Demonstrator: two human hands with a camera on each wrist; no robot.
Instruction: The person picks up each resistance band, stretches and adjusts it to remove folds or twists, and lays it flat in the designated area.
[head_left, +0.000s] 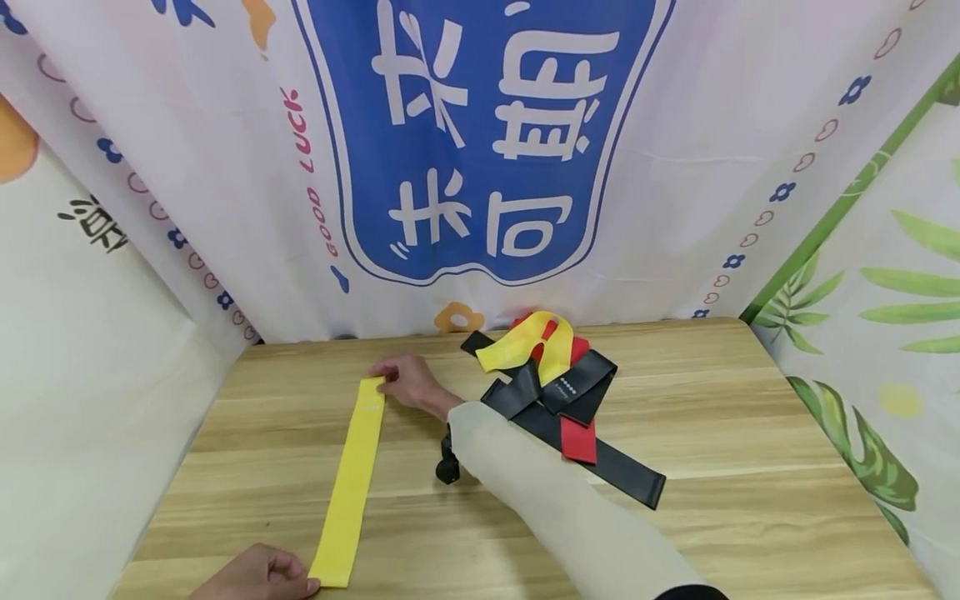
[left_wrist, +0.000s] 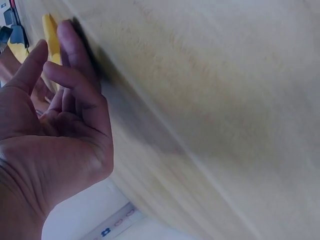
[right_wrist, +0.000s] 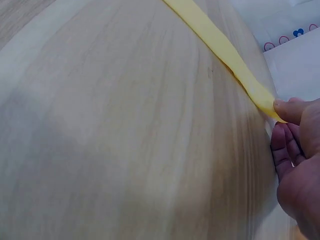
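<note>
A yellow resistance loop band (head_left: 349,487) lies stretched flat and lengthwise on the left half of the wooden table. At its far end my right hand (head_left: 408,382) pinches the edge between thumb and fingers; the right wrist view shows this grip on the band (right_wrist: 220,47) by the hand (right_wrist: 302,145). Down at the near end, my left hand (head_left: 258,573) holds the corner with its fingertips. In the left wrist view the yellow end (left_wrist: 51,37) shows between the thumb and a finger of that hand (left_wrist: 65,115).
Right of centre, toward the back, lies a loose pile of bands: another yellow one (head_left: 555,362), black ones (head_left: 622,477) and red pieces (head_left: 578,440). A printed curtain (head_left: 247,167) hangs behind the wooden table (head_left: 750,433). My right forearm crosses the table's middle.
</note>
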